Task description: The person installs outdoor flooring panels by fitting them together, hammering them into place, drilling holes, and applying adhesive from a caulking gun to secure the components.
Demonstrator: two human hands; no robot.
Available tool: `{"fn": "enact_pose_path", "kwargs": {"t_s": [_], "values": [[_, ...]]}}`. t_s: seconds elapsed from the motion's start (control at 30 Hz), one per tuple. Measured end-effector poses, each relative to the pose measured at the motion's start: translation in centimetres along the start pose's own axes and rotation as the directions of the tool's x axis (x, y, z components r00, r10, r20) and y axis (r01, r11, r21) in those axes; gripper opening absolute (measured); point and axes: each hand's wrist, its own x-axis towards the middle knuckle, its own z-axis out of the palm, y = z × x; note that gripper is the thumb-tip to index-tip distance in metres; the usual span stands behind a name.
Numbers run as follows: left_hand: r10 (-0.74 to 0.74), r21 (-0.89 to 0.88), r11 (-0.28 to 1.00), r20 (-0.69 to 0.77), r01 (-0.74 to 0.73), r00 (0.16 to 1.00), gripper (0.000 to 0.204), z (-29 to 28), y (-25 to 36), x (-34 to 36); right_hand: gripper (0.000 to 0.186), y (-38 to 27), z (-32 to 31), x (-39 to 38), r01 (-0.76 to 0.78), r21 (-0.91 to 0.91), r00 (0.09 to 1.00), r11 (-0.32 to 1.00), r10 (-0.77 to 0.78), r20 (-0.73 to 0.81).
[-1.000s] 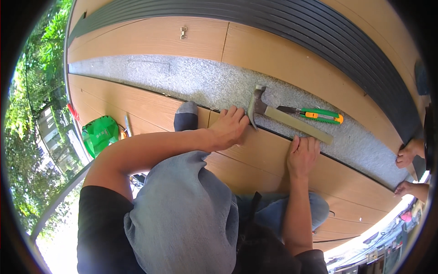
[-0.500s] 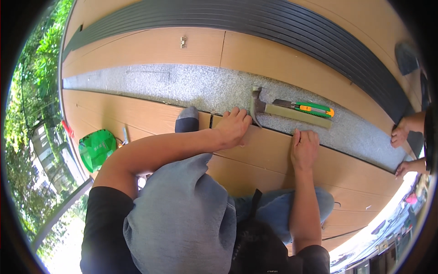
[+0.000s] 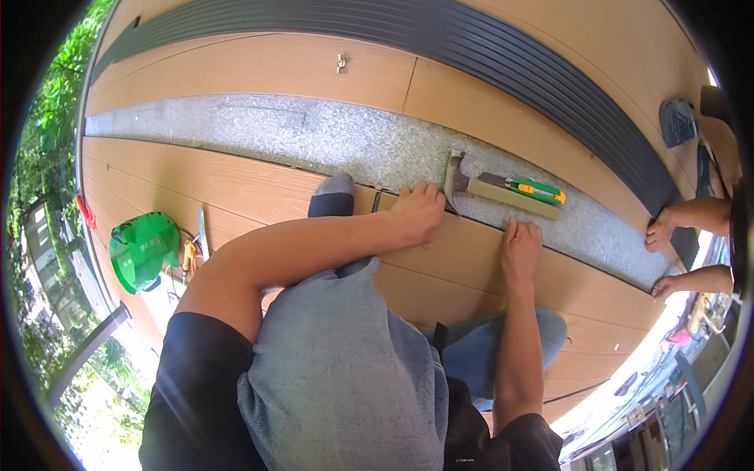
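With its fingers bent over the far edge of a brown wood-look deck board [image 3: 463, 255], my left hand [image 3: 419, 213] grips beside a dark joint. My right hand [image 3: 522, 245] curls over the same edge farther right, its fingertips partly hidden. Just beyond the edge a hammer [image 3: 514, 198] lies on the grey speckled strip, its dark claw head close to my left fingers. A green and orange utility knife [image 3: 536, 191] lies along the hammer's handle. My foot in a grey and dark sock [image 3: 332, 196] rests left of my left hand.
Beyond the grey strip [image 3: 267, 129] lie more brown boards and a ribbed dark plank [image 3: 345, 20]. A small metal clip [image 3: 341, 63] sits on a far board. At left are a green bag [image 3: 145, 250] and tools. Another person's hands [image 3: 661, 229] touch the boards at far right.
The view has shifted a little. My left hand has slid slightly to the right along the board edge, and my right hand stays at the edge. The other person's foot shows more.
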Motion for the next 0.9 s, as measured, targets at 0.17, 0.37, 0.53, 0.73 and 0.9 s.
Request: {"fn": "enact_pose_path", "kwargs": {"t_s": [0.17,0.37,0.53,0.73,0.9], "values": [[-0.008,0.023,1.0,-0.024,0.009,1.0,0.077,0.0,-0.3,0.0,0.029,-0.7,0.0,0.6,-0.003,0.045,1.0,0.999,0.004,-0.02],[0.017,0.029,0.999,0.014,-0.018,1.0,0.069,-0.6,-0.3,0.7,0.029,-0.8,-0.8,1.1,-0.063,0.038,0.996,0.997,0.06,0.066],[0.088,0.096,0.99,0.147,-0.103,0.985,0.056,-2.6,-1.1,2.9,0.024,-0.6,-1.7,1.1,-0.084,0.023,0.991,0.996,0.081,0.11],[0.445,0.12,0.895,-0.269,-0.429,0.854,0.044,-5.5,0.8,9.4,0.024,-2.6,-3.3,1.2,-0.021,-0.04,0.984,0.999,0.028,0.177],[0.401,0.196,0.915,-0.344,-0.353,0.849,0.034,-4.7,-0.5,10.7,0.024,-4.9,-1.5,1.0,0.03,0.088,0.971,0.996,-0.05,0.233]]}}
